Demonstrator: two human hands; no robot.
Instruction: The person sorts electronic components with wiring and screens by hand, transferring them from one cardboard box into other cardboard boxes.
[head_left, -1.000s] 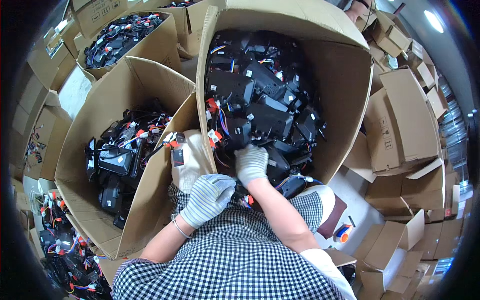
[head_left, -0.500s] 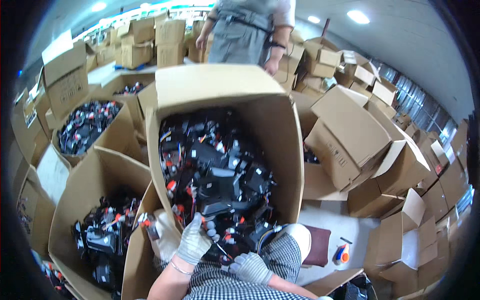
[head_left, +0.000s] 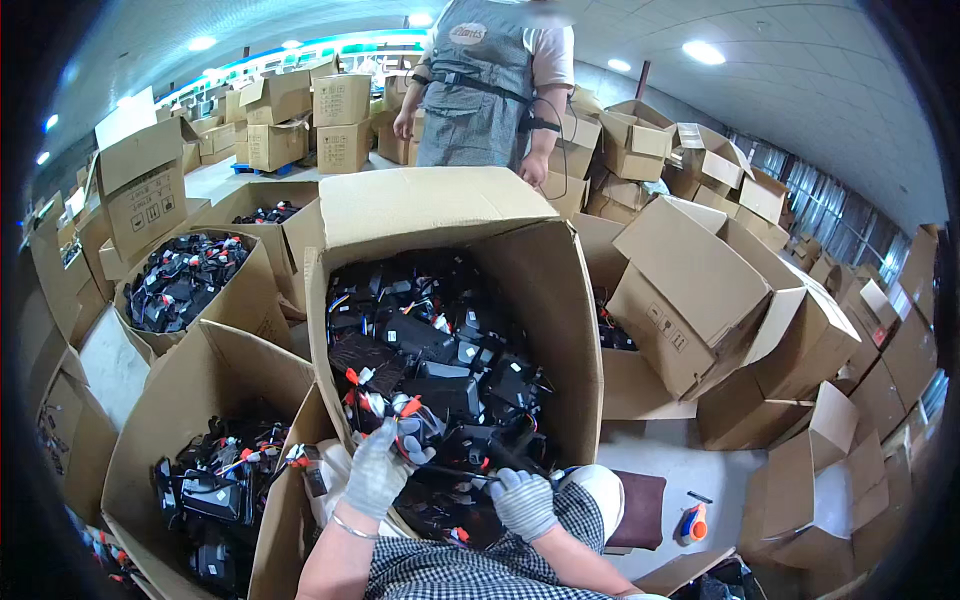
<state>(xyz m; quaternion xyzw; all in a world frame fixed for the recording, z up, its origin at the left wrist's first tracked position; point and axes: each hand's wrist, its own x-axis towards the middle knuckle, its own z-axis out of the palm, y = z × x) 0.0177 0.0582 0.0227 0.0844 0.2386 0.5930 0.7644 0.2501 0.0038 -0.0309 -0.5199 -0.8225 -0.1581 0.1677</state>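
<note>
Both my hands wear pale striped gloves and are at the near edge of a tall cardboard box (head_left: 560,320) filled with black plastic parts (head_left: 450,390). My left hand (head_left: 380,472) is closed around a bundle of wires with red and white connectors (head_left: 402,408); its fingertips partly hide what they grip. To its right, my right hand (head_left: 522,502) is closed on a thin dark rod (head_left: 455,471), which points left toward my left hand. Whether the rod touches anything there, I cannot tell. Below both hands lies checked cloth (head_left: 450,570) over my lap.
Another box of black parts (head_left: 205,490) stands at my left, with a further full box (head_left: 185,275) behind it. Right of my knee are a dark red seat (head_left: 638,510) and an orange-and-blue object (head_left: 692,524) on the floor. A person in a grey apron (head_left: 475,110) stands beyond the box.
The view has tilted up a little. My right hand has risen from my lap toward the box, and the rod now lies flatter. My left hand stays near the wires.
</note>
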